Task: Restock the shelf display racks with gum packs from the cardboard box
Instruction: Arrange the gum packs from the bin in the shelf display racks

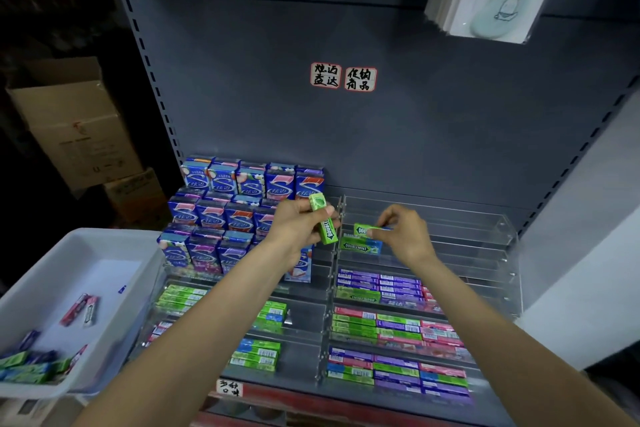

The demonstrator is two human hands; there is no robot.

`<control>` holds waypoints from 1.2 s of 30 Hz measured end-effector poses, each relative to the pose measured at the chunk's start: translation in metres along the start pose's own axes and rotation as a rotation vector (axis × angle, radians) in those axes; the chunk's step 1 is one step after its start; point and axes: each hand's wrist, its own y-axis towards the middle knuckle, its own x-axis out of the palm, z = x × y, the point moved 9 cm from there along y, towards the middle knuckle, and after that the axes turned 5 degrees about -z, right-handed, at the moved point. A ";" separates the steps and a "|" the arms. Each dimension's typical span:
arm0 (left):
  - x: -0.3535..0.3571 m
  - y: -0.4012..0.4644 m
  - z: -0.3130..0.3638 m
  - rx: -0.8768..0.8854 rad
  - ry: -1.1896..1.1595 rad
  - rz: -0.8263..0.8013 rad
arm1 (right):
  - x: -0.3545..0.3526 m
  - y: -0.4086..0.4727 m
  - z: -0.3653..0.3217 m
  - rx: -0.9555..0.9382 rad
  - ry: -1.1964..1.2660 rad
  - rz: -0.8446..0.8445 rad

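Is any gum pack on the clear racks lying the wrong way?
Yes. One green pack in the right rack lies upside down: its lettering is inverted, unlike the green pack one row above.

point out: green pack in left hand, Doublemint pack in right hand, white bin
green pack (325,224), head view, on its printed side face
Doublemint pack (363,230), head view, on its logo end
white bin (86,236), head view, on its far rim

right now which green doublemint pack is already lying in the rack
The pack lying flat in the clear rack, just below the right hand. The other two are off the rack: one pinched by that hand, one upright in the left hand.
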 end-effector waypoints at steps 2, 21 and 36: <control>-0.002 -0.001 0.000 -0.003 -0.002 0.005 | 0.012 0.000 0.000 -0.024 -0.074 -0.034; -0.012 -0.008 -0.003 -0.004 -0.019 -0.018 | 0.056 0.019 0.001 -0.071 -0.645 -0.254; 0.041 0.002 0.009 0.210 0.705 -0.134 | 0.004 -0.010 -0.056 -0.183 0.242 -0.321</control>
